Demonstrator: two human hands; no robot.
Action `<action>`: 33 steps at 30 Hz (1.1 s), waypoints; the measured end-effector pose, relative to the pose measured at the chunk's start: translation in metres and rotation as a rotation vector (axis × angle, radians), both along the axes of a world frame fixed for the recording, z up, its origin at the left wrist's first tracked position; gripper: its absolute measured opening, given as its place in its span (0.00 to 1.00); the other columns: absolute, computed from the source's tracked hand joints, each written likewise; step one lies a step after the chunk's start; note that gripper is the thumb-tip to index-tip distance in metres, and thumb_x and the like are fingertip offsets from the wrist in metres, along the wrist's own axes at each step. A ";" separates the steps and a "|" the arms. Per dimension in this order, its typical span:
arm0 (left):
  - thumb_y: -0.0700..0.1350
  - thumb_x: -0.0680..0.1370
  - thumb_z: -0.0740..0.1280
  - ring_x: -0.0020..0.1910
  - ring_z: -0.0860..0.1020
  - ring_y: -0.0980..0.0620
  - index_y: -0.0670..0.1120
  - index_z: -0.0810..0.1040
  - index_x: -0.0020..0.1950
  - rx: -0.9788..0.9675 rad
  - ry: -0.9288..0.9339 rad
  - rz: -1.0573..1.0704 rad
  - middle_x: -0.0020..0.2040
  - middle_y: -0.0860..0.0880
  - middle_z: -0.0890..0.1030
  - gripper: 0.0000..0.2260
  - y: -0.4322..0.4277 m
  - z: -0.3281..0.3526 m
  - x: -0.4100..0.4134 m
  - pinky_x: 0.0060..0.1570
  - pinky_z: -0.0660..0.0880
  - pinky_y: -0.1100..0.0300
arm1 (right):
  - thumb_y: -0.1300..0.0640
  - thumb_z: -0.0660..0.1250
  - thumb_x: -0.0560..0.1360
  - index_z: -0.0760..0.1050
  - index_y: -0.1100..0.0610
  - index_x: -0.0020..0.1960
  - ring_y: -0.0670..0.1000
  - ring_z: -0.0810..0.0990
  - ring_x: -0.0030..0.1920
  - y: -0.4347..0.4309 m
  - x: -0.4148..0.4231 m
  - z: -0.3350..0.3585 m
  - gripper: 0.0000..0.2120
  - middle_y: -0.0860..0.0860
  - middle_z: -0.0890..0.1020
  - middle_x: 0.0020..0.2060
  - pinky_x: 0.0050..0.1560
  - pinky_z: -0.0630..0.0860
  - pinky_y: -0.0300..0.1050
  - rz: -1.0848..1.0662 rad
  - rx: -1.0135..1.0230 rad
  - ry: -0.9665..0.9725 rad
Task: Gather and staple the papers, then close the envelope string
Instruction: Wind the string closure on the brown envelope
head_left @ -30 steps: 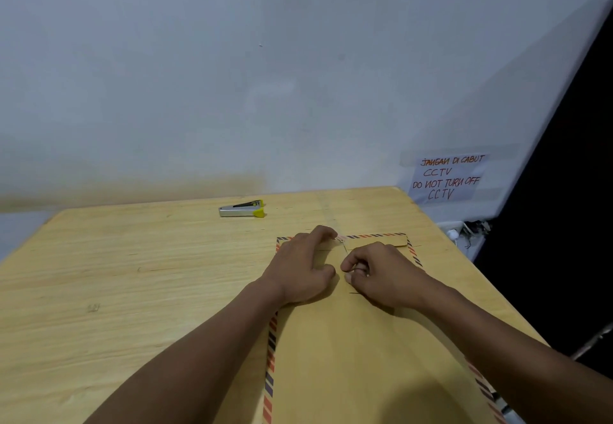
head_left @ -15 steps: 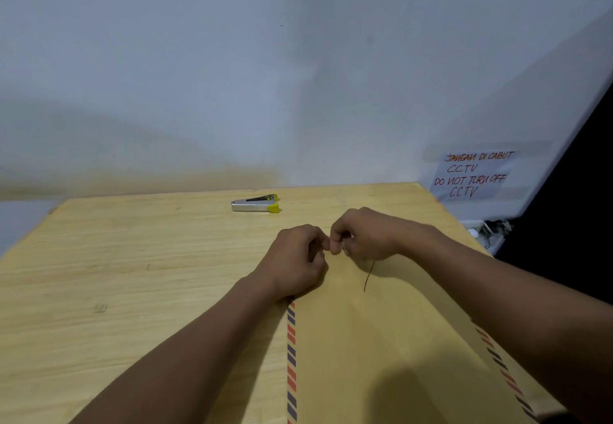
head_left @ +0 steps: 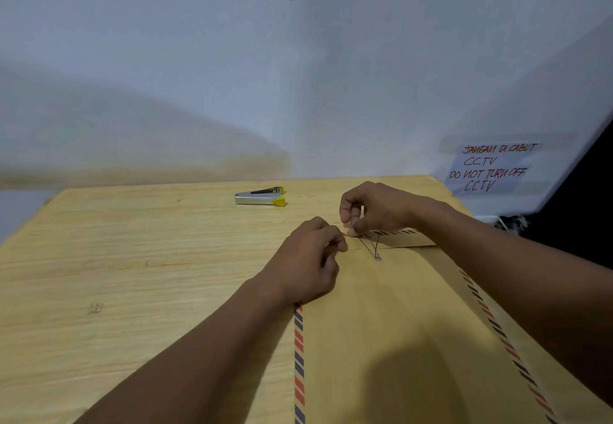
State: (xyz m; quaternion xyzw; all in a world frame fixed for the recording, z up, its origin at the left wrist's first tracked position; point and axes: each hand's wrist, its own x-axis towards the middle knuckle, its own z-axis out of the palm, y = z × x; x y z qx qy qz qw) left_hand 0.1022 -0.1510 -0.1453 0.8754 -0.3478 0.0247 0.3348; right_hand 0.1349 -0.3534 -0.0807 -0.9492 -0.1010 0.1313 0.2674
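A large brown envelope (head_left: 391, 330) with a red-and-blue striped border lies on the wooden table (head_left: 132, 274), its flap end away from me. A thin dark string (head_left: 371, 247) runs from a small metal eyelet (head_left: 377, 258) up to my right hand (head_left: 374, 209), which pinches it just above the flap. My left hand (head_left: 308, 266) rests curled on the envelope's left edge beside the flap; whether it holds anything is hidden. No loose papers are in sight.
A silver stapler (head_left: 260, 196) with a yellow tip lies near the table's far edge, left of my hands. A white wall rises behind the table. A handwritten CCTV notice (head_left: 491, 166) is taped on the right, with a socket and cables below it.
My right hand has lifted and moved away from me, drawing the string taut from the eyelet. The left hand has stayed in place on the envelope.
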 end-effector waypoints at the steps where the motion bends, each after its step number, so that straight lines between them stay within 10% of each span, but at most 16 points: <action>1: 0.38 0.75 0.65 0.55 0.74 0.52 0.49 0.81 0.58 0.008 -0.001 0.000 0.56 0.50 0.76 0.14 0.000 -0.001 0.000 0.55 0.75 0.59 | 0.63 0.76 0.72 0.79 0.57 0.48 0.45 0.79 0.29 -0.001 0.001 -0.002 0.08 0.52 0.81 0.36 0.36 0.75 0.40 -0.010 0.023 0.002; 11: 0.49 0.73 0.53 0.51 0.66 0.47 0.55 0.71 0.75 0.254 -0.266 -0.018 0.53 0.47 0.70 0.29 -0.010 -0.008 -0.001 0.51 0.75 0.47 | 0.63 0.77 0.71 0.79 0.58 0.46 0.47 0.78 0.32 -0.020 0.006 -0.018 0.08 0.50 0.80 0.33 0.39 0.76 0.45 -0.096 0.156 0.004; 33: 0.51 0.74 0.52 0.49 0.67 0.46 0.58 0.63 0.78 0.394 -0.320 -0.014 0.54 0.49 0.70 0.30 -0.017 0.000 -0.002 0.54 0.73 0.48 | 0.59 0.76 0.73 0.81 0.54 0.45 0.37 0.78 0.31 -0.054 -0.030 -0.025 0.05 0.49 0.83 0.35 0.39 0.72 0.36 -0.209 0.109 -0.168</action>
